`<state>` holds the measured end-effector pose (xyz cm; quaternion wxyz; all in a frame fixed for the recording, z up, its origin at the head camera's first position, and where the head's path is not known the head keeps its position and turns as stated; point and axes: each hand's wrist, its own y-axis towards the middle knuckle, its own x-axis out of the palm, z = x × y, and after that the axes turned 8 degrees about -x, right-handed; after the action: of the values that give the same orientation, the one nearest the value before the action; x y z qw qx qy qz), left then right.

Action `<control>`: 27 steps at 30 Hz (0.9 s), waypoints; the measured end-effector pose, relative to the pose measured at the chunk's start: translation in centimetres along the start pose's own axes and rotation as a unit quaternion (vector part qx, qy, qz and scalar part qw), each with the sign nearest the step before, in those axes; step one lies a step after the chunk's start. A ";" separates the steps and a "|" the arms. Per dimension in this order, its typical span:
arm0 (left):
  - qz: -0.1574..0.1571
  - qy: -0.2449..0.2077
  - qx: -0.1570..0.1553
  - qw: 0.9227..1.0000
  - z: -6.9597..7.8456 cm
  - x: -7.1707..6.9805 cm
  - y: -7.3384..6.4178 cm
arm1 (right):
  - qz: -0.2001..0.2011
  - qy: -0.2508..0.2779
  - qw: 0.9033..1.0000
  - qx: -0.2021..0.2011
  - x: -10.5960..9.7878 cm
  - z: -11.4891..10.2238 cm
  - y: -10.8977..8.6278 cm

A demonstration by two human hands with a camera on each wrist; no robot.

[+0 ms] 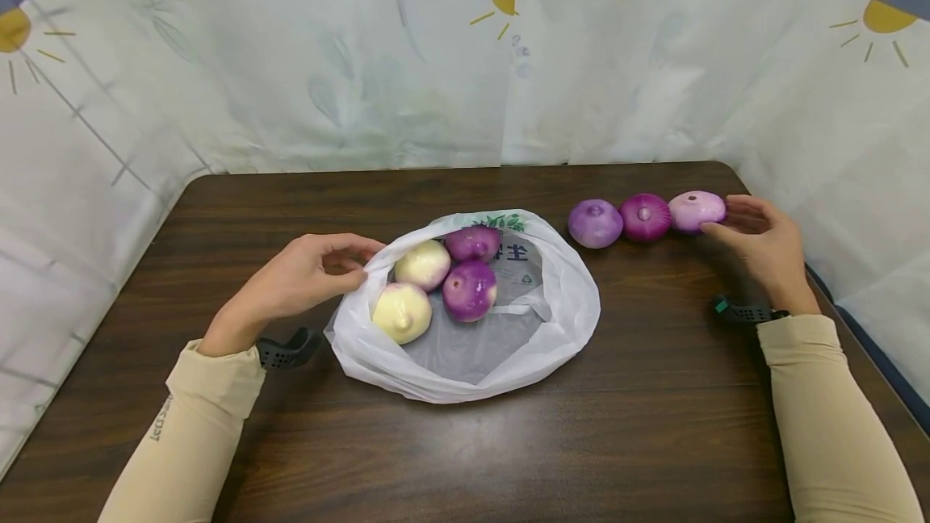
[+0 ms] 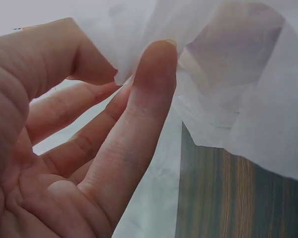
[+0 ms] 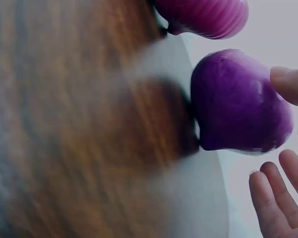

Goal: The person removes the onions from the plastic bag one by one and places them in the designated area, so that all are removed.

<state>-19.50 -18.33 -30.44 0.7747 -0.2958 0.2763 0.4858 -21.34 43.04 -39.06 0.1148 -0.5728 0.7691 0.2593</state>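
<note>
1. Right hand (image 1: 763, 244): fingers spread wide at the rightmost onion (image 1: 693, 211), thumb against it; I can't tell if contact is firm.
2. That onion sits far right, long axis left-right, brown spot up; two onions (image 1: 645, 217) in a row just left.
3. Left hand (image 1: 320, 269) pinches the white bag's (image 1: 574, 297) left rim. Mouth faces up, long axis left-right; four onions (image 1: 471, 290) inside, bunched left.
4. Table's (image 1: 654, 402) far and right edges near my right hand; wood surface between it and bag.
</note>
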 end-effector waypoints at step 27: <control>0.001 0.001 0.001 1.000 0.1 -0.1 -0.2 | -0.021 0.200 0.970 -0.138 2.2 -5.1 -0.5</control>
<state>-19.35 -18.37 -30.22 0.7742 -0.2955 0.2776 0.4861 -20.96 38.40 -35.92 -0.1157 -0.6394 0.7209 0.2409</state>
